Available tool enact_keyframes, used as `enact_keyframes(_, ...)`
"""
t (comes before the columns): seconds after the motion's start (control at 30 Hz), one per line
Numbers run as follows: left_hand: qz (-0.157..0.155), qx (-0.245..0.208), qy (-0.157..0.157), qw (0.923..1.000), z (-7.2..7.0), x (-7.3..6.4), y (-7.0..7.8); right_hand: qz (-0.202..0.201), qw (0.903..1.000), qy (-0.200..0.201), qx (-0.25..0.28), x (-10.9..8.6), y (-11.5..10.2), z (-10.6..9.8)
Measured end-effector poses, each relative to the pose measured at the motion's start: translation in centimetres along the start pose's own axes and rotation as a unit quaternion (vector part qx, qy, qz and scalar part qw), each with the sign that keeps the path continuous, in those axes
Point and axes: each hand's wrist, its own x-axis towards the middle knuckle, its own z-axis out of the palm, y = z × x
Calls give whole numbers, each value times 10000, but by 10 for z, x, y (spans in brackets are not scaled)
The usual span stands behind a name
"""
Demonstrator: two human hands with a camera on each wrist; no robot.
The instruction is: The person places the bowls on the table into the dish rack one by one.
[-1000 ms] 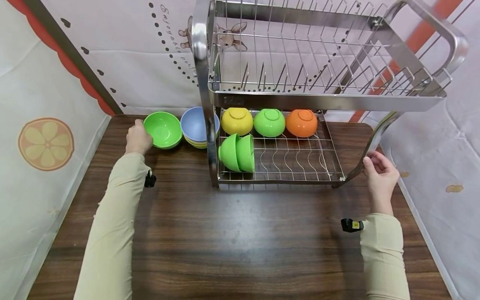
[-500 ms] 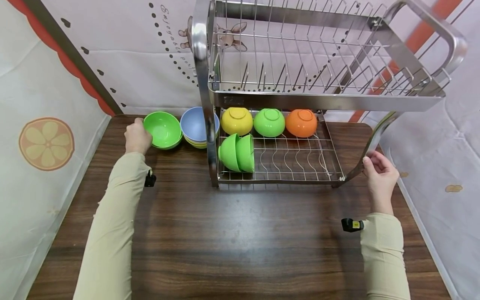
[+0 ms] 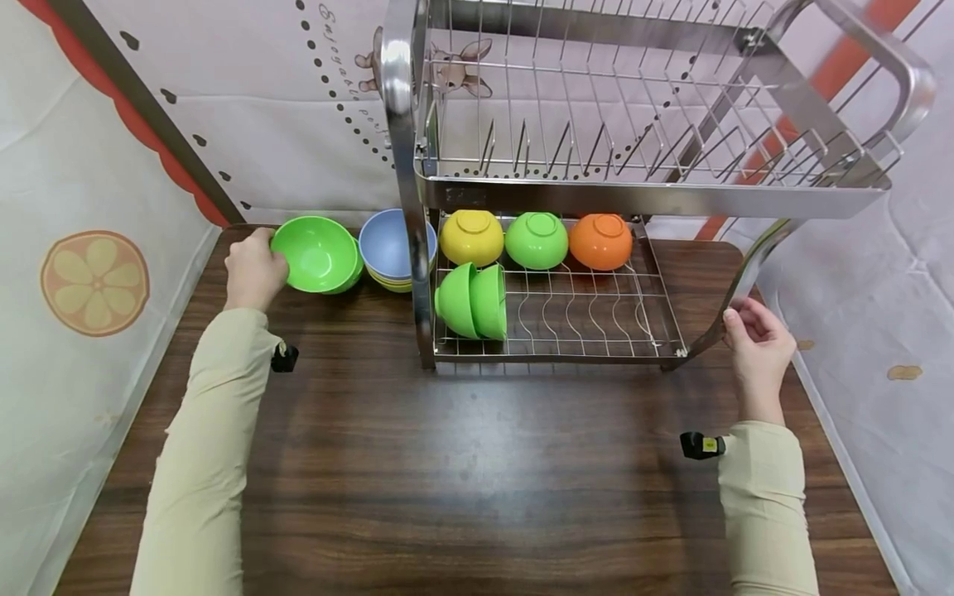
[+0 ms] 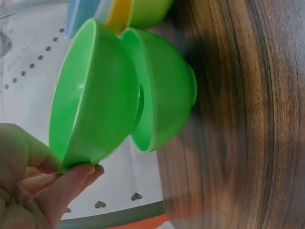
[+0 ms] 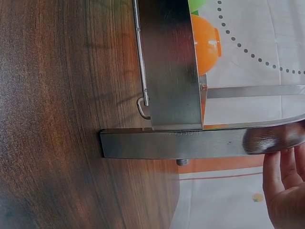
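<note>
The table (image 3: 477, 463) is bearing a metal rack (image 3: 648, 200). To its left, a green bowl (image 3: 316, 257) is hanging tilted over a second green bowl (image 4: 169, 90). The left hand (image 3: 253, 271) is pinching the tilted bowl's rim; the right hand (image 3: 762, 348) is gripping the rack's leg (image 5: 190, 145).

Between the held green bowl (image 3: 316, 255) and the lower shelf (image 3: 551, 359), the way is blocked by the blue bowl (image 3: 383, 246) and the left post (image 3: 417, 273). A broad passage is left over the front of the table (image 3: 477, 463) — from above, the shelf is barred by the upper tier (image 3: 648, 199). Room is offered right of the paired green bowls (image 3: 488, 305); the back row is filled by three upturned bowls (image 3: 537, 243).
</note>
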Motion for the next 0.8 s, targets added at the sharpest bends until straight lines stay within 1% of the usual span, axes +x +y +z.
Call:
enact_keyframes(0.2, 330, -53, -68, 9994, -6, -15, -1, -36, 9999, -62, -76, -3, -7, 3)
enact_keyframes(0.33, 480, -80, -79, 9988, -10, -27, 2, 15, 9999, -75, -121, 0, -2, -1)
enact_keyframes(0.53, 721, -40, 3, 9974, -21, -46, 11, -69, 9999, -62, -143, 5, 9, -5)
enact_keyframes(0.67, 914, 32, -89, 9958, -26, -58, 16, -93, 9999, -7, -109, 5, 10, -5)
enact_keyframes(0.8, 1188, 77, -123, 9928, -29, -69, 21, -72, 9999, 3, -100, 5, 10, -5)
